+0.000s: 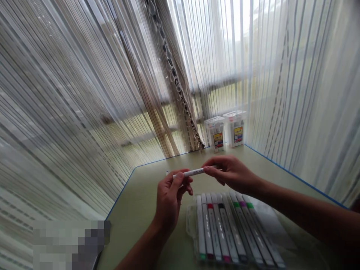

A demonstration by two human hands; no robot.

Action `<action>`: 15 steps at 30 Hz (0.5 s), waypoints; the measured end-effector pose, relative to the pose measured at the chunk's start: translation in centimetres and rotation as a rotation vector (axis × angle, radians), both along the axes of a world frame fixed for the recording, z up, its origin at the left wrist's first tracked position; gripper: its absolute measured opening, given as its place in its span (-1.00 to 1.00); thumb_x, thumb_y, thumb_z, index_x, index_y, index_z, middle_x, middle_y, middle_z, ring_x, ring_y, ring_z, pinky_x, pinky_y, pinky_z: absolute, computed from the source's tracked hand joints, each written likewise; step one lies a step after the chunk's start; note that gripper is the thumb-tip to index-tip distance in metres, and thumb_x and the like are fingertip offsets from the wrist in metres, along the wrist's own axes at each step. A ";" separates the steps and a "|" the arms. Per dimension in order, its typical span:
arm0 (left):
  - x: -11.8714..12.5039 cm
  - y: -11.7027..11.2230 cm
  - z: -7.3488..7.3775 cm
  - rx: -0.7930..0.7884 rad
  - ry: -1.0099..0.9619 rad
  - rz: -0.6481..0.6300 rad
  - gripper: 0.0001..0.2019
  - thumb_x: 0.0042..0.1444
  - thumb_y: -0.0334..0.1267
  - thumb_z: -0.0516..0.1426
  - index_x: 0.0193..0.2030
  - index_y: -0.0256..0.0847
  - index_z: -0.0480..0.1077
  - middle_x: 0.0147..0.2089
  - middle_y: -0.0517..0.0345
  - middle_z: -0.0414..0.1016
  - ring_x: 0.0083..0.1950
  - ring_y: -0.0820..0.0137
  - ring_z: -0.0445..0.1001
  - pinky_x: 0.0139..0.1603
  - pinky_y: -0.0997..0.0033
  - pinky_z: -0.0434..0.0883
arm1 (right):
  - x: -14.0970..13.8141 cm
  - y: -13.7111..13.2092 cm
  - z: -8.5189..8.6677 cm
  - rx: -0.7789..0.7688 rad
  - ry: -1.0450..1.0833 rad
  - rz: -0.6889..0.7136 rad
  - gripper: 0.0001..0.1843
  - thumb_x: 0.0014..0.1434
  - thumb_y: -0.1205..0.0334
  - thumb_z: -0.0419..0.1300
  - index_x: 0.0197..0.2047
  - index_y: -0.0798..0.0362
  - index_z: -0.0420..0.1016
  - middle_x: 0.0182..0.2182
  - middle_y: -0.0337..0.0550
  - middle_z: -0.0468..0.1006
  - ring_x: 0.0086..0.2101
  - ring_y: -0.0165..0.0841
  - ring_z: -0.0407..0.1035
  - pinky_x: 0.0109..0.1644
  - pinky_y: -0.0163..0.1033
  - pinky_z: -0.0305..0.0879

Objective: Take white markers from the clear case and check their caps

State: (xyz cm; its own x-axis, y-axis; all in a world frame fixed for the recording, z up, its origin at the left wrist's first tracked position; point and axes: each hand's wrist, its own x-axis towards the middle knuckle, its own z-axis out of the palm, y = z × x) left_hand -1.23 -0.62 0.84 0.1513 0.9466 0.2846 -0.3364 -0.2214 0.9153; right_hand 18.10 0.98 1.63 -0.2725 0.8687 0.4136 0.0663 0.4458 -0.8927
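Observation:
I hold a white marker (193, 173) level above the table, one end in each hand. My left hand (170, 197) pinches its left end with thumb and fingers closed. My right hand (230, 172) grips the right end, fingers curled round it. Just below my hands lies a clear plastic case (191, 228) with several white markers (225, 232) side by side, their caps showing red, black, green and purple.
Two clear marker boxes (215, 133) (235, 128) with yellow labels stand at the far edge of the pale green table (137, 210), which has a blue rim. Striped sheer curtains hang on the left, back and right. A blurred patch sits at the lower left.

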 end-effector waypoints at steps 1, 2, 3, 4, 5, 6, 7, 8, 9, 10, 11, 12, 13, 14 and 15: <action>0.0 -0.1 0.0 0.009 0.023 -0.013 -0.78 0.16 -0.24 0.15 -0.17 -0.37 0.49 -0.41 0.10 0.45 -0.47 0.51 0.37 -0.44 0.47 0.37 | 0.0 0.0 0.0 0.008 -0.011 -0.016 -0.70 0.07 0.06 0.31 -0.35 0.18 0.56 -0.64 -0.34 0.26 -0.63 -0.53 0.11 -0.61 -0.40 0.00; 0.1 -0.2 -0.1 0.016 0.049 -0.024 -0.79 0.15 -0.25 0.17 -0.17 -0.36 0.49 -0.43 0.13 0.43 -0.47 0.52 0.36 -0.44 0.48 0.36 | 0.1 0.0 0.0 0.010 -0.016 -0.026 -0.70 0.03 0.07 0.33 -0.37 0.18 0.56 -0.65 -0.34 0.26 -0.62 -0.54 0.10 -0.60 -0.40 -0.02; 0.1 -0.3 -0.1 0.023 0.076 -0.034 -0.79 0.14 -0.25 0.17 -0.16 -0.36 0.49 -0.44 0.15 0.41 -0.48 0.52 0.36 -0.43 0.48 0.36 | 0.1 0.0 0.0 0.003 -0.015 -0.031 -0.70 0.00 0.07 0.35 -0.39 0.18 0.56 -0.65 -0.33 0.27 -0.62 -0.54 0.10 -0.59 -0.40 -0.03; 0.1 -0.4 -0.1 0.029 0.105 -0.042 -0.78 0.13 -0.26 0.18 -0.14 -0.36 0.50 -0.45 0.16 0.40 -0.47 0.52 0.37 -0.42 0.48 0.36 | 0.1 0.0 -0.1 -0.013 -0.009 -0.030 -0.69 -0.02 0.06 0.37 -0.41 0.18 0.56 -0.65 -0.33 0.28 -0.61 -0.53 0.10 -0.59 -0.40 -0.04; 0.0 -0.4 -0.1 0.034 0.136 -0.048 -0.77 0.13 -0.25 0.18 -0.12 -0.35 0.50 -0.45 0.15 0.41 -0.46 0.51 0.38 -0.40 0.48 0.36 | 0.0 0.0 -0.2 -0.034 -0.001 -0.024 -0.68 -0.05 0.06 0.39 -0.42 0.18 0.56 -0.65 -0.32 0.30 -0.60 -0.53 0.12 -0.58 -0.40 -0.04; 0.0 -0.5 -0.1 0.038 0.169 -0.052 -0.75 0.13 -0.25 0.19 -0.10 -0.35 0.50 -0.43 0.14 0.43 -0.45 0.50 0.40 -0.38 0.47 0.36 | 0.0 0.1 -0.3 -0.058 0.007 -0.016 -0.67 -0.07 0.05 0.40 -0.43 0.18 0.55 -0.65 -0.31 0.31 -0.60 -0.52 0.13 -0.57 -0.39 -0.03; 0.0 -0.5 -0.1 0.040 0.201 -0.054 -0.74 0.13 -0.25 0.19 -0.08 -0.35 0.49 -0.41 0.12 0.45 -0.44 0.49 0.41 -0.36 0.46 0.37 | 0.0 0.1 -0.4 -0.081 0.013 -0.011 -0.66 -0.09 0.04 0.41 -0.44 0.18 0.54 -0.65 -0.31 0.33 -0.60 -0.52 0.15 -0.57 -0.39 -0.03; 0.0 -0.5 -0.1 0.041 0.229 -0.056 -0.73 0.13 -0.25 0.19 -0.07 -0.34 0.49 -0.40 0.10 0.46 -0.43 0.48 0.42 -0.35 0.46 0.37 | 0.0 0.1 -0.6 -0.099 0.018 -0.009 -0.65 -0.10 0.04 0.42 -0.44 0.18 0.53 -0.65 -0.30 0.34 -0.60 -0.51 0.16 -0.57 -0.38 -0.02; -0.1 -0.5 -0.1 0.042 0.252 -0.057 -0.73 0.13 -0.25 0.19 -0.06 -0.34 0.49 -0.39 0.09 0.47 -0.42 0.48 0.42 -0.34 0.45 0.37 | 0.0 0.1 -0.7 -0.111 0.022 -0.009 -0.64 -0.12 0.03 0.42 -0.44 0.18 0.53 -0.65 -0.29 0.36 -0.60 -0.50 0.18 -0.57 -0.38 -0.01; -0.1 -0.5 0.0 0.043 0.268 -0.056 -0.73 0.13 -0.24 0.19 -0.06 -0.33 0.49 -0.38 0.08 0.48 -0.42 0.47 0.43 -0.33 0.45 0.37 | 0.0 0.2 -0.7 -0.119 0.027 -0.008 -0.64 -0.13 0.03 0.43 -0.44 0.17 0.52 -0.65 -0.29 0.37 -0.60 -0.49 0.19 -0.57 -0.38 0.01; -0.1 -0.5 0.0 0.043 0.279 -0.054 -0.73 0.13 -0.24 0.19 -0.06 -0.33 0.50 -0.38 0.08 0.48 -0.42 0.47 0.43 -0.33 0.45 0.37 | 0.0 0.1 -0.7 -0.125 0.032 -0.007 -0.63 -0.13 0.02 0.43 -0.44 0.17 0.52 -0.64 -0.28 0.38 -0.59 -0.49 0.21 -0.56 -0.37 0.02; 0.0 -0.5 0.0 0.043 0.282 -0.051 -0.73 0.13 -0.24 0.19 -0.06 -0.33 0.50 -0.38 0.08 0.48 -0.42 0.47 0.43 -0.34 0.45 0.37 | 0.0 0.1 -0.7 -0.128 0.036 -0.008 -0.63 -0.13 0.02 0.43 -0.43 0.16 0.51 -0.64 -0.28 0.39 -0.59 -0.48 0.22 -0.57 -0.37 0.03; 0.0 -0.4 -0.1 0.041 0.279 -0.046 -0.73 0.13 -0.24 0.19 -0.06 -0.33 0.50 -0.38 0.08 0.48 -0.42 0.47 0.43 -0.35 0.45 0.37 | 0.0 0.1 -0.6 -0.126 0.036 -0.011 -0.63 -0.13 0.02 0.42 -0.43 0.16 0.51 -0.64 -0.28 0.39 -0.59 -0.48 0.22 -0.57 -0.37 0.03; 0.0 -0.4 0.0 0.038 0.268 -0.039 -0.73 0.13 -0.24 0.19 -0.07 -0.33 0.50 -0.38 0.08 0.48 -0.43 0.47 0.42 -0.36 0.45 0.37 | 0.0 0.1 -0.5 -0.116 0.035 -0.019 -0.64 -0.13 0.02 0.42 -0.44 0.16 0.51 -0.64 -0.29 0.38 -0.59 -0.49 0.21 -0.57 -0.38 0.02; 0.0 -0.4 0.0 0.032 0.248 -0.031 -0.73 0.12 -0.24 0.19 -0.07 -0.34 0.50 -0.39 0.08 0.47 -0.44 0.47 0.42 -0.37 0.45 0.37 | 0.0 0.0 -0.4 -0.100 0.034 -0.029 -0.65 -0.12 0.03 0.42 -0.44 0.16 0.51 -0.65 -0.30 0.36 -0.60 -0.50 0.19 -0.58 -0.38 0.01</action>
